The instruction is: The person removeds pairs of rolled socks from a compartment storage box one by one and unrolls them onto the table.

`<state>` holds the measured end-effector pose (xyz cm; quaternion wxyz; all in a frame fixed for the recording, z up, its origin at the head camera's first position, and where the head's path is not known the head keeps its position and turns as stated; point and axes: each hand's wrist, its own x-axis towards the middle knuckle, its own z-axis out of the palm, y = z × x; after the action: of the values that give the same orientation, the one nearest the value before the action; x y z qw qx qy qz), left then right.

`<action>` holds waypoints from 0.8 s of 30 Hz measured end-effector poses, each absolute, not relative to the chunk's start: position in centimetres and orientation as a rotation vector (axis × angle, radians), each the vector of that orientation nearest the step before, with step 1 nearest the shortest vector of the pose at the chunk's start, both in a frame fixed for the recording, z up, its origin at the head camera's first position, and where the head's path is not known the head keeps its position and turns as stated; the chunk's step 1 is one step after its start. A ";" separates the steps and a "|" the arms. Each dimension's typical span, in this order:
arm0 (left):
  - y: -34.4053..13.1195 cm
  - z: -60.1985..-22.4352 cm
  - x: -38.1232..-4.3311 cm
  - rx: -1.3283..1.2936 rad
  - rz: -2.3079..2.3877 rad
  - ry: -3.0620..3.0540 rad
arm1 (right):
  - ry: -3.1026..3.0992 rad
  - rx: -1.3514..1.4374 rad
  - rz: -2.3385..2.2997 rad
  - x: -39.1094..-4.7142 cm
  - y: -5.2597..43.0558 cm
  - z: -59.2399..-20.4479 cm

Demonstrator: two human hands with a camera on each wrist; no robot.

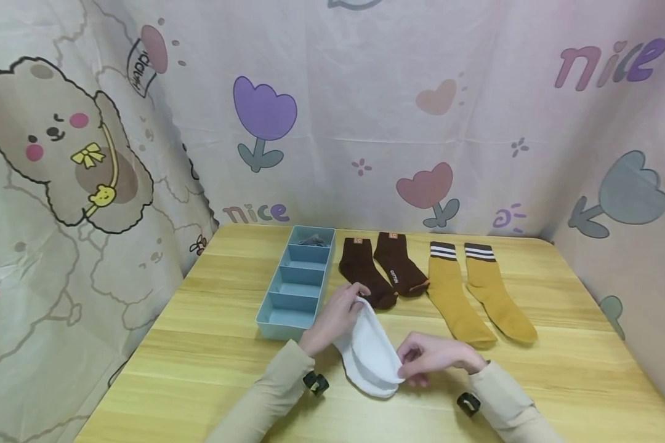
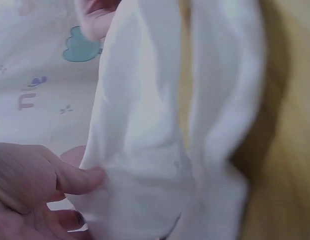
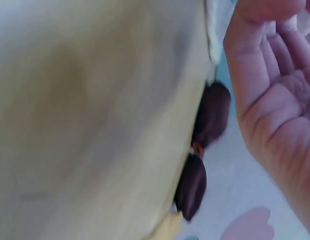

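A white sock (image 1: 375, 341) is stretched between both hands, raised off another white layer (image 1: 357, 372) that lies on the table and looks like a second sock. My left hand (image 1: 335, 317) pinches its far end, near the brown socks. At the near right end, my right hand (image 1: 435, 355) pinches the edge between thumb and fingers. The left wrist view shows the left thumb (image 2: 82, 180) pressed on the white fabric, with a gap between the two white layers. In the right wrist view the right hand (image 3: 275, 90) has curled fingers, and its fingertips are cut off.
A blue divided box (image 1: 295, 286) stands left of the hands, with a small greyish item (image 1: 313, 240) in its far compartment. Two dark brown socks (image 1: 401, 264) lie beyond the hands. Two mustard socks (image 1: 457, 301) with striped cuffs lie right of them. A printed curtain (image 1: 332, 123) hangs behind the table.
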<state>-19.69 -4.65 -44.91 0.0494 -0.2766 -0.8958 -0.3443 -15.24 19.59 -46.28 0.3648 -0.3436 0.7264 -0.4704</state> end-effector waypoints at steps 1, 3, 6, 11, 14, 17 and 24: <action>-4.5 -44.6 -19.8 -0.833 -1.086 -2.729 | 1.857 -0.884 -1.214 -15.3 20.1 -46.1; -4.0 -44.3 -20.0 -0.825 -1.133 -2.727 | 1.844 -0.881 -1.217 -15.4 21.1 -45.7; -3.0 -44.3 -20.4 -0.823 -1.194 -2.741 | 1.854 -0.847 -1.201 -15.4 22.7 -45.4; -1.1 -45.4 -21.7 -0.853 -1.241 -2.775 | 1.907 -0.747 -1.142 -15.3 24.6 -45.4; -0.2 -46.2 -22.3 -0.877 -1.311 -2.795 | 1.953 -0.684 -1.105 -15.1 25.3 -45.7; 0.1 -46.7 -22.5 -0.884 -1.365 -2.835 | 1.992 -0.636 -1.075 -15.0 25.8 -45.8; -0.5 -47.0 -22.1 -1.119 -1.245 -2.886 | 2.081 -0.618 -1.044 -15.1 27.2 -45.3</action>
<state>-22.07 -0.50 -46.99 -0.0971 -0.3337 -0.8609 -0.3715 -15.07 27.21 -45.29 0.3584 -0.2395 0.8065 -0.4046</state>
